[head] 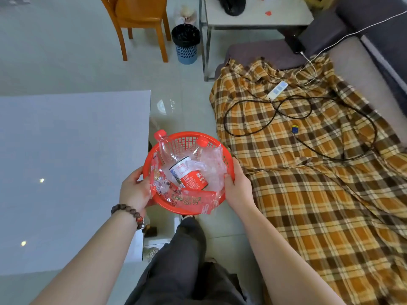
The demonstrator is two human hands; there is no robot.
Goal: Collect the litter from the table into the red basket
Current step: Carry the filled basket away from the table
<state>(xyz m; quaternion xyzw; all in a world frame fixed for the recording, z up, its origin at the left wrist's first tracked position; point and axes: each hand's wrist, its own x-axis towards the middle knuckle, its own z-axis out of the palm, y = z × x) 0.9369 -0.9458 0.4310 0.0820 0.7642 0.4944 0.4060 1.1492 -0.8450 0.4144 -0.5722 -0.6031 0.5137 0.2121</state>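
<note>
Right of the grey surface (66, 161), both hands, left hand (135, 191) and right hand (239, 186), grip the light, flexible red plastic mesh basket (189, 139) by opposite rims.

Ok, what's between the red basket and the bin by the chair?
Only bare tiled floor lies between the red basket and the black-lined bin, as the head view shows.

a: the red basket (189, 139) at lower centre looks like glossy moulded plastic with a mesh wall. the bottles (176, 161) and wrappers (211, 166) inside?
b: clear thin plastic, crinkled and shiny. the table (66, 172) on the left is smooth, glassy and reflective.
a: the blanket (308, 183) on the right?
b: soft matt plaid cloth. the chair (141, 16) at upper centre is polished wood, and the floor (55, 51) is glossy tile.
</note>
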